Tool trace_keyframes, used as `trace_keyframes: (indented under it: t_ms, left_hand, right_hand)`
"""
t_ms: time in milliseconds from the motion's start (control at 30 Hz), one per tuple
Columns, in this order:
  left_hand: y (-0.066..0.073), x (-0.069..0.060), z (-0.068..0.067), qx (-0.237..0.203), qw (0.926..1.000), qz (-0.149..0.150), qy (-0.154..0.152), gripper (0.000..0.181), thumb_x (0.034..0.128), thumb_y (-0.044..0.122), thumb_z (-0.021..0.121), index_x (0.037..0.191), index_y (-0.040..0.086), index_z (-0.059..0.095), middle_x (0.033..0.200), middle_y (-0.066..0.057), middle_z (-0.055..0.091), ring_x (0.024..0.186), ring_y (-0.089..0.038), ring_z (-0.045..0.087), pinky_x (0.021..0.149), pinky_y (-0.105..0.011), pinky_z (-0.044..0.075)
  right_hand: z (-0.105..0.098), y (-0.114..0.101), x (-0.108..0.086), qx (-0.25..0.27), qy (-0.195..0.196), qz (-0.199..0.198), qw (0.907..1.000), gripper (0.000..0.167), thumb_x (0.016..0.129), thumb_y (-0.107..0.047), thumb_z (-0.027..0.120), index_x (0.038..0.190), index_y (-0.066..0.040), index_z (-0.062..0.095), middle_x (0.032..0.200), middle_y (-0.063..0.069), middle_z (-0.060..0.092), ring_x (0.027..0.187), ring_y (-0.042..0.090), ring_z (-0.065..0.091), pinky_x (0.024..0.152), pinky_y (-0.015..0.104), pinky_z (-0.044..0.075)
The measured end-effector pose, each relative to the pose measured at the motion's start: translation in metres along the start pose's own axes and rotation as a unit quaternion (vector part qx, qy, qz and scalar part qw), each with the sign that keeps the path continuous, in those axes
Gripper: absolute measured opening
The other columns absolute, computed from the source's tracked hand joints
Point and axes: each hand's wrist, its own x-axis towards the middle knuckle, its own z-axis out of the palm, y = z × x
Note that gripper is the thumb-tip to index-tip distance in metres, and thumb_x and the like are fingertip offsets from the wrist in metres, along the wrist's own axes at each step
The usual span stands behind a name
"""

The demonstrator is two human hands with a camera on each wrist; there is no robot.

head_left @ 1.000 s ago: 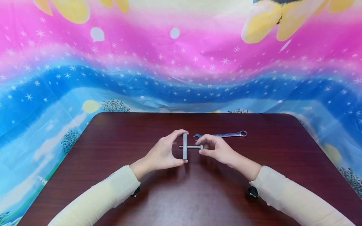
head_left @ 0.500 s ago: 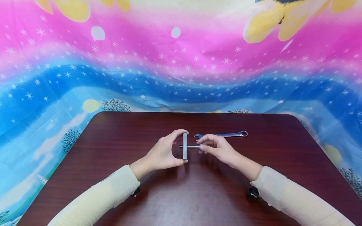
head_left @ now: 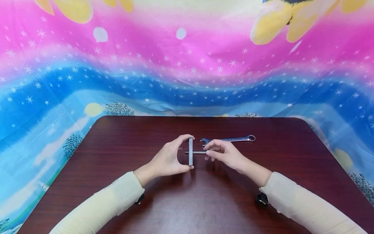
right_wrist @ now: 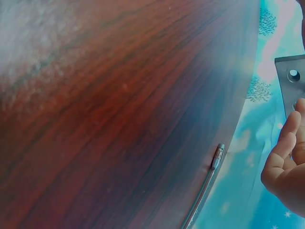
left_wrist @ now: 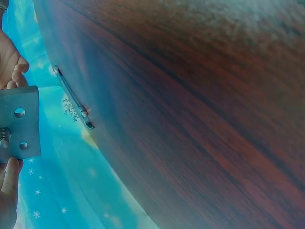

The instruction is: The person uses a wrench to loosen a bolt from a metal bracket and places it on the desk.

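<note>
My left hand (head_left: 167, 160) holds a flat grey metal plate (head_left: 191, 141) on edge above the table, gripping opposite edges between thumb and fingers. A silver bolt (head_left: 199, 152) passes through the plate, its tip sticking out on the left side. Its head is hidden by my right hand (head_left: 226, 155), whose thumb and fingers pinch that end. In the left wrist view, the plate (left_wrist: 29, 129) shows round holes, and the bolt's threaded end (left_wrist: 4, 138) protrudes from it. The right wrist view catches part of the plate (right_wrist: 284, 71) beyond my right fingers (right_wrist: 286, 145).
Behind my right hand, a combination wrench (head_left: 241, 139) lies on the dark reddish-brown table (head_left: 140, 128), its open end towards the left. A printed pink and blue cloth (head_left: 163, 78) hangs behind the table's far edge.
My right thumb has come up over the bolt's head, which was visible a second ago. The plate and my left hand stay almost still.
</note>
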Motion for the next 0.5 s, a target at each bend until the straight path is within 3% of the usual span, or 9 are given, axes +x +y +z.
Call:
trace_keyframes:
  t_ms: [100, 300, 500]
  left_hand:
    - [0.0007, 0.0003, 0.0001, -0.002, 1.0, 0.003, 0.0, 0.089, 0.0663, 0.023, 0.091, 0.141, 0.018, 0.042, 0.132, 0.002, 0.06, 0.111, -0.015, 0.065, 0.093, -0.036, 0.058]
    - [0.0015, 0.0008, -0.0002, -0.003, 1.0, 0.003, 0.003, 0.089, 0.0661, 0.022, 0.091, 0.141, 0.017, 0.043, 0.132, 0.001, 0.06, 0.111, -0.017, 0.065, 0.092, -0.036, 0.058]
    - [0.0016, 0.0008, -0.0005, -0.003, 1.0, 0.002, 0.002, 0.089, 0.0662, 0.022, 0.091, 0.141, 0.017, 0.043, 0.133, 0.0, 0.06, 0.112, -0.017, 0.065, 0.093, -0.036, 0.058]
  right_hand:
    - [0.0001, -0.0004, 0.0001, -0.003, 0.012, 0.0, 0.9999, 0.023, 0.1, -0.013, 0.059, 0.118, 0.002, 0.063, 0.094, 0.018, 0.073, 0.085, 0.035, 0.066, 0.075, 0.038, 0.058]
    - [0.003, -0.0011, 0.0, -0.029, 0.033, -0.03, 0.9986, 0.028, 0.089, -0.006, 0.071, 0.116, -0.002, 0.065, 0.1, 0.017, 0.068, 0.083, 0.018, 0.063, 0.071, 0.028, 0.053]
    - [0.0018, 0.0005, 0.0005, -0.02, 0.019, -0.018, 0.9995, 0.029, 0.089, -0.008, 0.071, 0.117, -0.001, 0.064, 0.099, 0.021, 0.069, 0.084, 0.015, 0.063, 0.072, 0.027, 0.054]
